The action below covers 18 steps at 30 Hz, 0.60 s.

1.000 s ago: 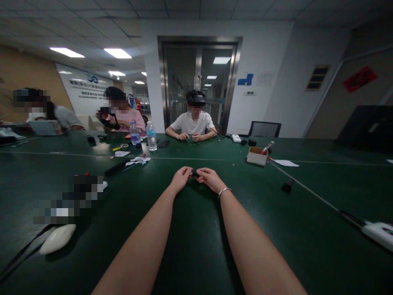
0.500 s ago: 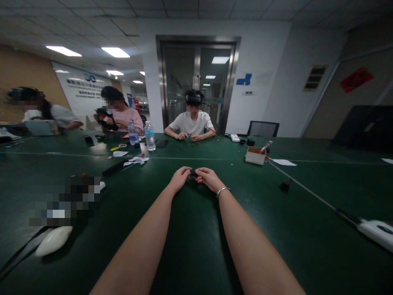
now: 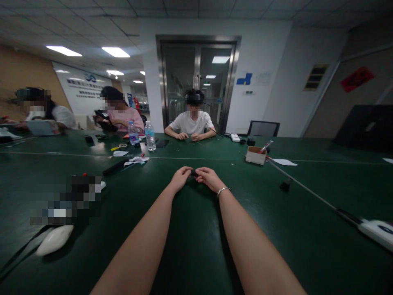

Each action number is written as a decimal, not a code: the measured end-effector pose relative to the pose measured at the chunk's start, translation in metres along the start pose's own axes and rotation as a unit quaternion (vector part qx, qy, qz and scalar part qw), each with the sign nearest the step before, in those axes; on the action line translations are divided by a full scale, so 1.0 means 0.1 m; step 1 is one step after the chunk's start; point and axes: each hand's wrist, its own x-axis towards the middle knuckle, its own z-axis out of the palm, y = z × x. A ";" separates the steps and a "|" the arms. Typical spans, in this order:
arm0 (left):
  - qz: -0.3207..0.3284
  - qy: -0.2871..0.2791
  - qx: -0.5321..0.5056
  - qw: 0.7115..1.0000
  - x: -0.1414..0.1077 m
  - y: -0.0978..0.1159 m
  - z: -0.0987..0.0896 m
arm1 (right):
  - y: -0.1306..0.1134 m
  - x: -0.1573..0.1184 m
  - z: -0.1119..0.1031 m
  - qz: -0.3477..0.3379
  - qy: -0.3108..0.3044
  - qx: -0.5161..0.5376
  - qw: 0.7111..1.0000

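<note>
Both my arms stretch forward over the dark green table (image 3: 196, 229). Between my fingertips is a small black object (image 3: 193, 173), too small and covered to tell its kind. My left hand (image 3: 180, 179) pinches its left end with thumb and fingers. At its right end, my right hand (image 3: 209, 178) grips it in the same way. A silver bracelet (image 3: 223, 191) circles my right wrist. The fingers hide much of the object, which is held just above or on the table; I cannot tell which.
Left lie a white mouse-shaped object (image 3: 55, 241), papers (image 3: 136, 161) and water bottles (image 3: 150, 137). Right are a small box (image 3: 256, 156), a black clip (image 3: 285, 185), a cable (image 3: 303, 186) and a white power strip (image 3: 377, 232). A person (image 3: 193, 121) sits opposite; two more sit left.
My hands and the small black object stay in nearly the same place. At the far left, a seated person has shifted slightly.
</note>
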 end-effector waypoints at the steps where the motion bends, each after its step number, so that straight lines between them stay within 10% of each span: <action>1: 0.000 0.002 0.001 1.000 0.00 -0.01 0.00 | 0.00 0.00 0.00 0.001 0.002 0.000 1.000; 18: 0.037 0.019 -0.060 0.997 -0.04 0.04 -0.06 | 0.01 0.02 -0.02 -0.005 0.007 -0.034 0.999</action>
